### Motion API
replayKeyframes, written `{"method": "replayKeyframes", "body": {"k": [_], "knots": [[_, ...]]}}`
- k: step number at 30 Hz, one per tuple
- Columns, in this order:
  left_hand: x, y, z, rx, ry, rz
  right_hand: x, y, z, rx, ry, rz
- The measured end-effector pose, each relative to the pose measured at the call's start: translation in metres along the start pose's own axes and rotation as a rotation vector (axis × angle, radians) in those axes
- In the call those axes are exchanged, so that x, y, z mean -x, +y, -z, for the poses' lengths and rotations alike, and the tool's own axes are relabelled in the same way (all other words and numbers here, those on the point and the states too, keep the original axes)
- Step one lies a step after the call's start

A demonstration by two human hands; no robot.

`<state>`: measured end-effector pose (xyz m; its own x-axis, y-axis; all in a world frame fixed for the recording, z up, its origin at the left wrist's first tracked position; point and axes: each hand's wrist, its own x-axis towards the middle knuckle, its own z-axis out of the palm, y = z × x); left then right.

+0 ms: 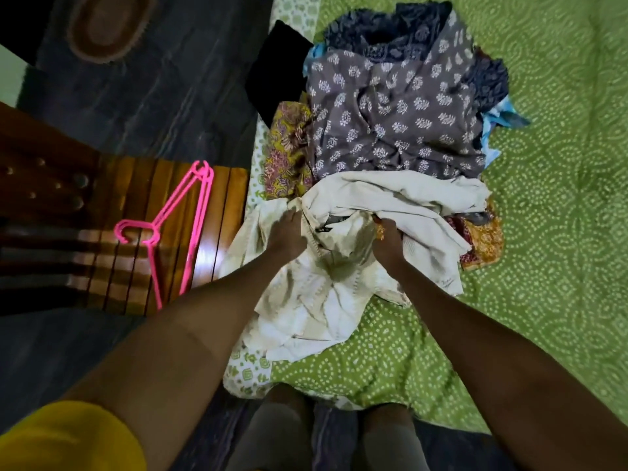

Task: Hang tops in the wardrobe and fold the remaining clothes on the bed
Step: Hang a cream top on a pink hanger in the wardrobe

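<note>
Your left hand (287, 232) and right hand (390, 237) each grip the cream top (326, 287) on the green bedspread (543, 232). The clothes pile (394, 117) lies at 12 o'clock of it; pink hangers (176, 226) at 9 o'clock.

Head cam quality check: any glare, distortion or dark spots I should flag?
Head view: strong wide-angle bending toward the edges; a bright glare patch on the wooden footboard beside the pink hangers; the floor is dim and short on detail; both hands on the cream top look dark and slightly soft; the green bedspread is evenly lit.
</note>
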<state>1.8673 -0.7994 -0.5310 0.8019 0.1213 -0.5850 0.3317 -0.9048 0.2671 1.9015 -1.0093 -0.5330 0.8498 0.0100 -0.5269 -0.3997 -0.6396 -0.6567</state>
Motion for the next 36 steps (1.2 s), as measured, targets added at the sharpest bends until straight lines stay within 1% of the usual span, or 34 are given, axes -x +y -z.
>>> {"method": "replayKeyframes", "body": {"k": [2,5,7,9,11,13,15,17,19,22,24,27,30,32,36], "knots": [[-0.025,-0.002,0.004,-0.043,0.032,0.008,-0.017,-0.002,-0.008,-0.08,-0.027,-0.055],[-0.047,0.0,0.005,-0.071,-0.031,0.083,-0.031,-0.002,-0.016,-0.207,-0.091,-0.107],[-0.049,0.002,0.005,-0.107,-0.043,0.1,-0.027,0.0,-0.02,-0.206,-0.119,-0.138],[-0.038,0.001,0.001,-0.164,-0.024,0.076,-0.015,0.005,-0.019,-0.197,-0.165,-0.173],[-0.024,-0.007,-0.007,-0.142,0.009,0.049,0.0,0.012,-0.018,-0.142,-0.161,-0.126],[-0.003,-0.018,-0.013,-0.079,0.053,0.032,0.018,0.015,-0.011,-0.076,-0.124,-0.061],[0.018,-0.028,-0.014,-0.005,0.108,0.0,0.038,0.013,-0.002,-0.048,-0.076,-0.033],[0.043,-0.032,-0.011,0.048,0.159,-0.044,0.058,0.007,0.011,-0.071,-0.002,0.034],[0.072,-0.032,-0.002,0.106,0.214,-0.073,0.082,-0.003,0.027,-0.221,0.049,0.025],[0.102,-0.031,0.014,0.256,0.315,-0.075,0.107,-0.019,0.046,-0.473,0.066,-0.066],[0.13,-0.024,0.032,0.364,0.397,-0.14,0.131,-0.032,0.063,-0.607,0.068,-0.07],[0.162,-0.01,0.063,0.4,0.476,-0.268,0.159,-0.054,0.09,-0.744,0.041,-0.009],[0.189,0.006,0.094,0.47,0.622,-0.363,0.178,-0.073,0.117,-0.784,0.0,0.108],[0.199,0.014,0.111,0.495,0.708,-0.429,0.185,-0.08,0.135,-0.777,-0.056,0.217],[0.21,0.031,0.145,0.553,0.76,-0.445,0.187,-0.09,0.167,-0.608,-0.117,0.375]]}}
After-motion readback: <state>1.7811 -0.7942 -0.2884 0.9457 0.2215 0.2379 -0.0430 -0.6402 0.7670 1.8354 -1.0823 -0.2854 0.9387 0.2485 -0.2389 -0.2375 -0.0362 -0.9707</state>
